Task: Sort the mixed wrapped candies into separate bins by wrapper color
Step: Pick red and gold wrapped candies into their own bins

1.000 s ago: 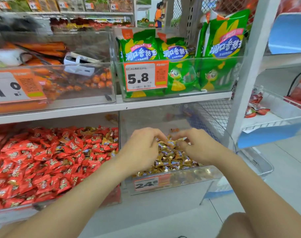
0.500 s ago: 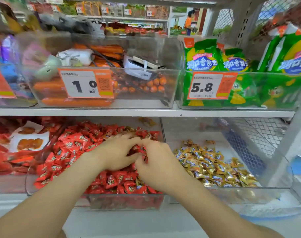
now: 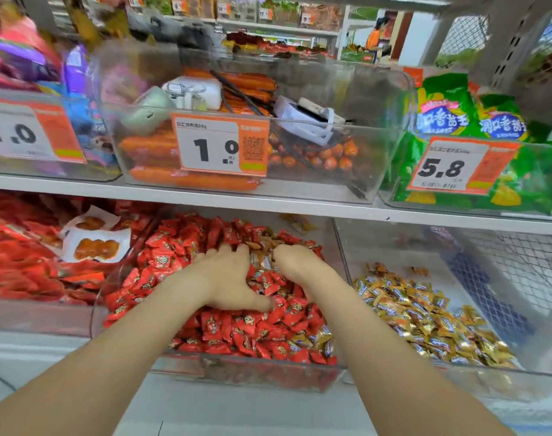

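Observation:
A clear bin [image 3: 252,376] on the lower shelf is heaped with red-wrapped candies [image 3: 246,335]. A few gold-wrapped candies [image 3: 323,341] lie mixed in, near its front right corner and between my hands. My left hand [image 3: 227,278] lies palm down on the far part of the pile, thumb spread and fingertips dug in. My right hand [image 3: 299,269] is beside it with its fingers curled down into the candies, and what they hold is hidden. The neighbouring clear bin [image 3: 476,380] to the right holds gold-wrapped candies [image 3: 425,319].
Left of the red bin lie larger red packets [image 3: 23,272]. The white shelf [image 3: 174,196] above carries clear bins of orange sausages [image 3: 155,177] and green bags [image 3: 457,114], close over my hands. Wire mesh [image 3: 520,262] closes the right side. A person [image 3: 375,36] stands far behind.
Both hands have left the gold candy bin and moved left into the red candy bin. They have reached farther back into the pile, and my view has swung left.

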Tool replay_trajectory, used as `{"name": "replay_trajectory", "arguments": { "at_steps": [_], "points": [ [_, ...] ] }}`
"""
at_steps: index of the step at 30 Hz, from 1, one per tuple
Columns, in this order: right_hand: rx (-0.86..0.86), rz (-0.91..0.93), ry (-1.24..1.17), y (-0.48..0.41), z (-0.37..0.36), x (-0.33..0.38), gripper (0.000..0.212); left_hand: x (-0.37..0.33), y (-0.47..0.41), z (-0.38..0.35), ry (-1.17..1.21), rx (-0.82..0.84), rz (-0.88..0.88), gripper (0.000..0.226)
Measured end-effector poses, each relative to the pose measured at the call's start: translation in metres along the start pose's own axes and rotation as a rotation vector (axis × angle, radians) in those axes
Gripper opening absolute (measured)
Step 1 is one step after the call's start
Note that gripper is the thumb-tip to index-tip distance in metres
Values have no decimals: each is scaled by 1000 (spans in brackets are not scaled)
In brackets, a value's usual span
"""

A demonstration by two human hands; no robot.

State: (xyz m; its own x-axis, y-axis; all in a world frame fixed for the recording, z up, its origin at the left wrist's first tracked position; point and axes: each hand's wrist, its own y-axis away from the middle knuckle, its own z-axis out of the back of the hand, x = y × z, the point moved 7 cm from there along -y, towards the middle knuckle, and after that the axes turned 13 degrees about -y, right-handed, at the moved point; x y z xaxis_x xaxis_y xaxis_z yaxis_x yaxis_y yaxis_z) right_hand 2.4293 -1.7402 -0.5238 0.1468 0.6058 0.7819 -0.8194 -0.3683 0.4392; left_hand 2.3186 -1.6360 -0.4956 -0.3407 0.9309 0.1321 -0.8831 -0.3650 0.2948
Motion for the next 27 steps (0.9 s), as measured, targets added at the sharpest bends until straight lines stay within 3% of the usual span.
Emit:
{"name": "replay_trajectory", "arguments": {
  "at_steps": [2, 4, 9, 13, 17, 22, 27],
  "points": [
    [34, -17, -86, 20, 1, 8, 62, 2, -9, 2, 93, 30, -20, 142],
    [85, 1, -174, 29, -3, 14, 40, 1, -15, 5, 169, 14, -42, 137],
    [106, -6, -334, 30, 1, 12, 27, 3, -19, 10, 379, -105, -80, 137],
    [132, 153, -287, 42, 19, 23, 9, 4, -4, 22, 472, -246, -116, 122],
    [170, 329, -176, 61, 32, 21, 19, 1, 20, 23, 453, -281, -204, 113],
    [285, 531, 206, 84, 25, 14, 69, 15, 43, 14, 349, -336, -183, 105],
    [252, 663, 456, 100, 25, 10, 71, 17, 58, 28, 275, -521, -177, 81]
  ]
}}
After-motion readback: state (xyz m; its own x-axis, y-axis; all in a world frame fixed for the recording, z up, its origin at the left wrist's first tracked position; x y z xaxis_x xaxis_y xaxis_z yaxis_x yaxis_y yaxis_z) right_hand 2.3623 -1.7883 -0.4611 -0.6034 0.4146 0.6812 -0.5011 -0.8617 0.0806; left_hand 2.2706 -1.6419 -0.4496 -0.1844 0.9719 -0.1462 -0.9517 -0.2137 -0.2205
